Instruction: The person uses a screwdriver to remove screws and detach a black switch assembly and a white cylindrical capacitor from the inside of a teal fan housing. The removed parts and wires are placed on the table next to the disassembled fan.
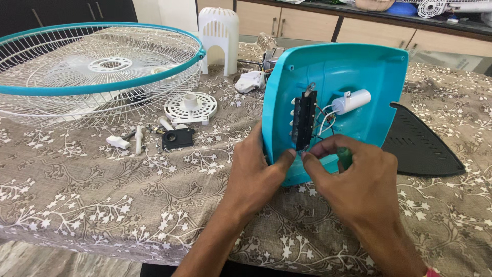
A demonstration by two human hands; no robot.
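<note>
Near the middle of the frame, a turquoise plastic fan housing (359, 66) stood on edge on the table, its hollow inside turned toward the person. The left hand (256, 174) gripped the housing's lower left rim, fingers curled behind the shell and the thumb pressed up against the bottom end of a black switch block (303, 120) mounted upright inside it. The right hand (359, 179) sat just beside it, thumb and forefinger pinched closed at that same lower end of the block, touching the left thumb; whatever small part lay between the fingertips was too tiny to make out. A green-handled tool (344, 157) was tucked in the right palm, only its stub showing. Thin wires (324, 119) ran from the block to a white cylindrical capacitor (351, 101) fixed higher up inside the shell. To the right of the housing lay a flat black base plate (420, 143). In the upper left of the frame rested a white wire fan guard with a turquoise ring (92, 66). Between guard and housing sat a round white slotted disc (190, 106), a small black plastic part (178, 138) and a few white knobs (119, 142). A white slotted motor cover (219, 38) stood upright at the top centre, all on a brown floral tablecloth (102, 205).
</note>
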